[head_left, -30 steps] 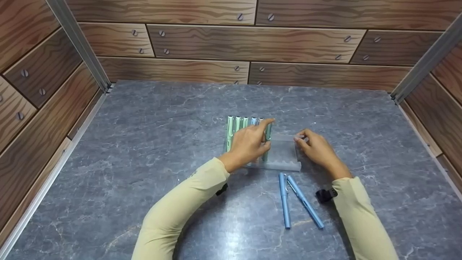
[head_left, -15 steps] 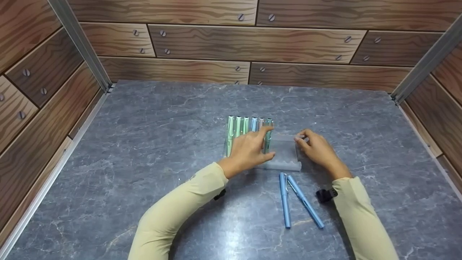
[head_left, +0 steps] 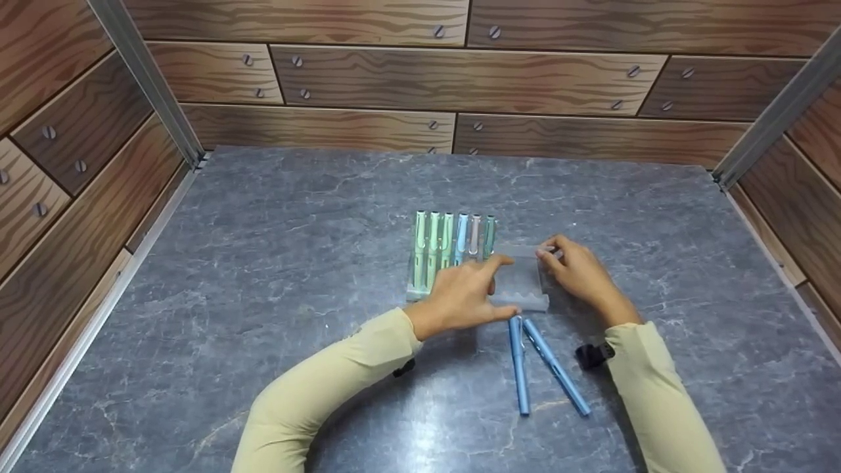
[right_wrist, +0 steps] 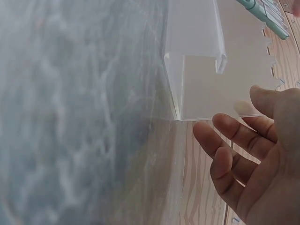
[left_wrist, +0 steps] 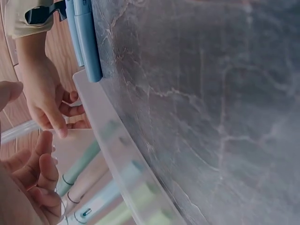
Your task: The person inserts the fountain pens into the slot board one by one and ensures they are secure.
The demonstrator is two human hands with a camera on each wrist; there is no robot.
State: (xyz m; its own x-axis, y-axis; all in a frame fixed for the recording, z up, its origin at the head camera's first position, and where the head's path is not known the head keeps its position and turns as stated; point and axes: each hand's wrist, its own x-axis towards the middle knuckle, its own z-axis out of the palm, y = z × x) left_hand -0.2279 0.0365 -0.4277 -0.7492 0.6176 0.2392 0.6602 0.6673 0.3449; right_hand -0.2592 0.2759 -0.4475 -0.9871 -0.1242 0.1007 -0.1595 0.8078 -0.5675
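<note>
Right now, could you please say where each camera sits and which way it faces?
Head: worn on the head, facing forward and down at the rack; left hand, right hand and sleeves show.
Left wrist: on that wrist, facing the rack; left fingers and right hand show.
Right wrist: on that wrist, facing the rack's end; right fingers show.
Wrist views share the teal pen.

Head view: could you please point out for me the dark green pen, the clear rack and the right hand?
Dark green pen (head_left: 489, 233): head view, on its cap.
Clear rack (head_left: 522, 279): head view, on its bare panel.
Right hand (head_left: 581, 270): head view, on the back of the hand.
</note>
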